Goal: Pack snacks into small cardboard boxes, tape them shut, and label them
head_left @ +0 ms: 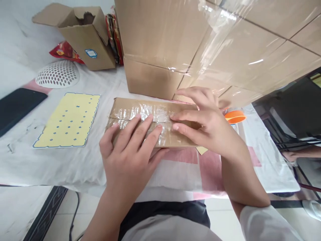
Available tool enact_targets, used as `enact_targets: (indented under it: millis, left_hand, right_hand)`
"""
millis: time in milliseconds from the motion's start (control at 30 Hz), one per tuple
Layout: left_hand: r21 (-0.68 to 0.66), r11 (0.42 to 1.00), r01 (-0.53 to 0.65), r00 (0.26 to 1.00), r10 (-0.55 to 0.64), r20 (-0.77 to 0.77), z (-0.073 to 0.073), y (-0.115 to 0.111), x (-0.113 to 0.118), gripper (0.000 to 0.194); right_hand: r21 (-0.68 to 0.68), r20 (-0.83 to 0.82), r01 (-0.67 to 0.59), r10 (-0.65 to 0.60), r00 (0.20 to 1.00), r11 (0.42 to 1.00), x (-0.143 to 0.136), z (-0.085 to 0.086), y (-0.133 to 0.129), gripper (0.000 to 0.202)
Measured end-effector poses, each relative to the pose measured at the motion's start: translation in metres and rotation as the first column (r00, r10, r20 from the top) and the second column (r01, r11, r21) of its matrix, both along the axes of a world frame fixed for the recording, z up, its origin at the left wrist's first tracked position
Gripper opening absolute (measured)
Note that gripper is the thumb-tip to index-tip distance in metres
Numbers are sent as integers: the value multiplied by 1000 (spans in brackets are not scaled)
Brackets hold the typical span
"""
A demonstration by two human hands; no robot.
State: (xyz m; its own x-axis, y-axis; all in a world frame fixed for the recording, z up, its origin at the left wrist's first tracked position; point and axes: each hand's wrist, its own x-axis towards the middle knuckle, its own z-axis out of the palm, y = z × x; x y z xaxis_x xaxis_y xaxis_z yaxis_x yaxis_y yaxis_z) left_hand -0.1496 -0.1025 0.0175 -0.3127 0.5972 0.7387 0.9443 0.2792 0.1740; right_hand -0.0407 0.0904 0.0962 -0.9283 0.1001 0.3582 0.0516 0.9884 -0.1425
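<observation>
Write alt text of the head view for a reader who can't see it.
A person's left hand and right hand rest on a small taped cardboard box on a cloth-covered table. A yellow card lies to the left; plastic-wrapped cartons stand behind.

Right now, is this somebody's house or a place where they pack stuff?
It looks like a packing spot, though it could be inside a home: there are cardboard boxes in clear wrap, a taped box and a cloth-covered table.
</observation>
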Motion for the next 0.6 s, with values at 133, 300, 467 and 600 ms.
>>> enact_targets:
  millis: [133, 300, 467, 600]
  left_hand:
    - [0, 1000, 3, 1000, -3, 0, 0, -1, -1, 42]
    - [-3, 1000, 22, 999, -22, -28, -2, -4, -3, 45]
    - [-36, 998, 44, 999, -44, -10, -5, -6, -12, 59]
    - [27, 996, 85, 996, -85, -25, -8, -8, -12, 69]
  right_hand:
    - [145, 30, -4, 0, 1000, 989, 25, 0, -21, 29]
    - [45, -147, -8, 14, 989, 999, 79, -17, -16, 13]
    - [-266, -129, 580, -625, 770, 770, 130, -66, 23, 20]
    - [-292, 316, 769, -702, 638, 568, 145, -103, 38, 67]
